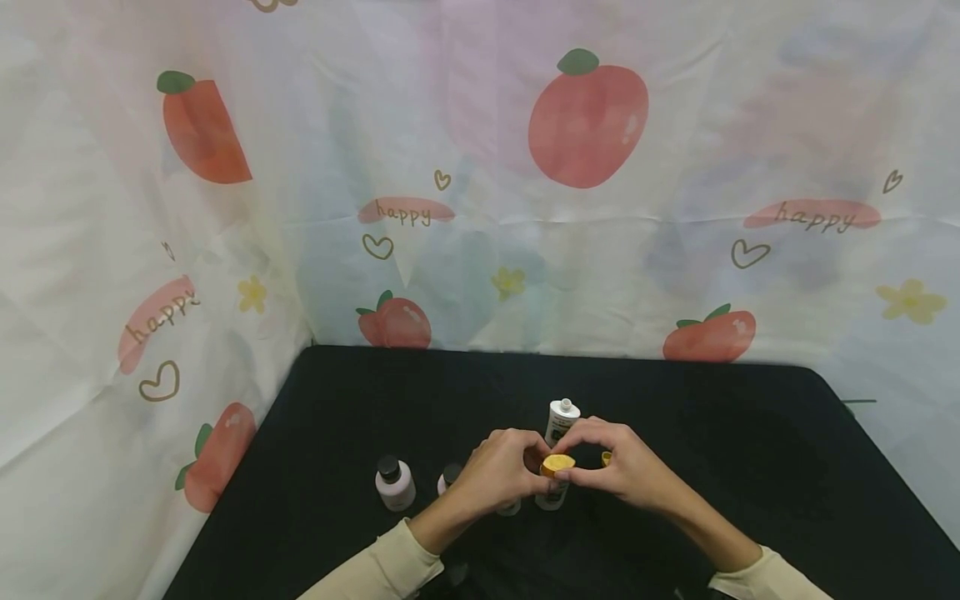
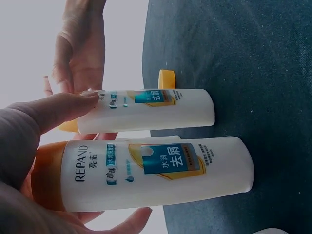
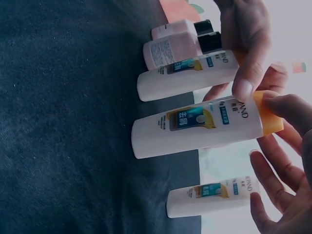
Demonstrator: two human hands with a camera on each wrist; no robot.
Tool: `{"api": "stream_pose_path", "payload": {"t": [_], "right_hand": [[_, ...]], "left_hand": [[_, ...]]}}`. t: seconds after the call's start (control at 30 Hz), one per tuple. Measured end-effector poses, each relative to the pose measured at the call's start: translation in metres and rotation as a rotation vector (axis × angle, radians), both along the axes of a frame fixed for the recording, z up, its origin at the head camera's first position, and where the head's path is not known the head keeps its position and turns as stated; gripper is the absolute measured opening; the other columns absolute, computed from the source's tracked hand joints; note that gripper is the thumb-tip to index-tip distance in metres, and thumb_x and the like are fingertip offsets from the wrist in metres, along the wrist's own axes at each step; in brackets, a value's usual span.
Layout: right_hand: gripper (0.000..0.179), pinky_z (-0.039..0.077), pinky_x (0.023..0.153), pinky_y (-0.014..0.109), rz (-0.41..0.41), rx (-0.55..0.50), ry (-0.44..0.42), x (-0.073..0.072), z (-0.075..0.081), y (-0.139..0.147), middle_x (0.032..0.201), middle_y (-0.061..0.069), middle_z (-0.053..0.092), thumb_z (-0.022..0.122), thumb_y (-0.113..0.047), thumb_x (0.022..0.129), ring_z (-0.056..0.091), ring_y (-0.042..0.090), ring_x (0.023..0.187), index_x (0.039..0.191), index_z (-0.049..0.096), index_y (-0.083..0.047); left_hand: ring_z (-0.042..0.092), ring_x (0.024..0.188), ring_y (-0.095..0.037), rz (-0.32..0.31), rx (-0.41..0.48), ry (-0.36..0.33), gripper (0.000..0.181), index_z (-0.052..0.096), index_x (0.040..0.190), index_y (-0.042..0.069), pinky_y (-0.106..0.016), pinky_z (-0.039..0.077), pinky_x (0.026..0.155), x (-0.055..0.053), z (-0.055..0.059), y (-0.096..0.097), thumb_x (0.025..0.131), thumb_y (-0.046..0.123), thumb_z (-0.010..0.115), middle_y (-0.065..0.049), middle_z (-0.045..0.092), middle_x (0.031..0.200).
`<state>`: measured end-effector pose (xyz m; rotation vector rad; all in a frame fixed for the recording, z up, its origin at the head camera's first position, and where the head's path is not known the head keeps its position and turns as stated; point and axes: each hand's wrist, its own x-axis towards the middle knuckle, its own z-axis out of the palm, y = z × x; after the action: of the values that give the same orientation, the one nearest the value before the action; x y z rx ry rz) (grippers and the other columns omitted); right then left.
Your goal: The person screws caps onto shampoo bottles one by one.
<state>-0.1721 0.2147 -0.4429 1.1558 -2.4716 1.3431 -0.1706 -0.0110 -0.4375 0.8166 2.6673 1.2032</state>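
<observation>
My left hand [image 1: 504, 467] holds a white shampoo bottle [image 3: 195, 124] near its neck, the thumb lying across the label's upper end. From the other side, my right hand [image 1: 626, 462] pinches that bottle's yellow cap [image 1: 558, 464] between thumb and fingers. The bottle is upright on the black table. Behind it stands a matching bottle [image 1: 561, 421] with a bare white neck. A loose yellow cap [image 2: 166, 79] lies on the table, partly behind my right hand in the head view. Close by my left hand is another yellow-capped bottle [image 2: 156, 170], mostly hidden from the head camera.
Two pale pink bottles with black caps stand on the left: one in plain sight [image 1: 395, 485], the other [image 1: 447, 477] partly behind my left hand. A patterned cloth [image 1: 480, 167] hangs behind the black table [image 1: 360, 392] and along its left side.
</observation>
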Motion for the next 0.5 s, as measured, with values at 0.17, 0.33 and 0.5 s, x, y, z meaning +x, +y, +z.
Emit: {"api": "stream_pose_path", "payload": {"t": [0.17,0.33,0.5], "right_hand": [[0.027,0.051,0.080,0.027,0.021,0.009,0.010,-0.001,0.001,0.000,0.106,-0.006,0.071,0.081,-0.013,0.087,0.060,0.010,0.096,0.112,0.073,-0.023],[0.027,0.045,0.101,0.021,0.034,0.038,0.016,-0.002,0.003,0.003,0.106,-0.009,0.071,0.082,-0.016,0.087,0.063,0.010,0.099,0.111,0.072,-0.025],[0.025,0.049,0.095,0.022,0.045,0.047,-0.020,-0.005,0.007,0.007,0.108,-0.010,0.072,0.082,-0.019,0.087,0.065,0.010,0.100,0.110,0.073,-0.024]], "left_hand": [[0.063,0.073,0.004,-0.028,-0.031,-0.032,0.022,0.075,0.097,0.016,-0.016,0.049,0.063,-0.001,0.004,-0.002,0.080,0.023,0.089,0.013,0.072,0.083],[0.068,0.087,-0.003,-0.108,-0.054,-0.115,0.032,0.073,0.106,0.015,-0.018,0.053,0.073,-0.003,0.011,-0.008,0.081,0.027,0.088,0.012,0.071,0.094],[0.065,0.097,0.000,-0.222,-0.049,-0.140,0.042,0.069,0.117,0.016,-0.018,0.054,0.085,-0.010,0.019,-0.017,0.083,0.032,0.086,0.012,0.070,0.106]]}}
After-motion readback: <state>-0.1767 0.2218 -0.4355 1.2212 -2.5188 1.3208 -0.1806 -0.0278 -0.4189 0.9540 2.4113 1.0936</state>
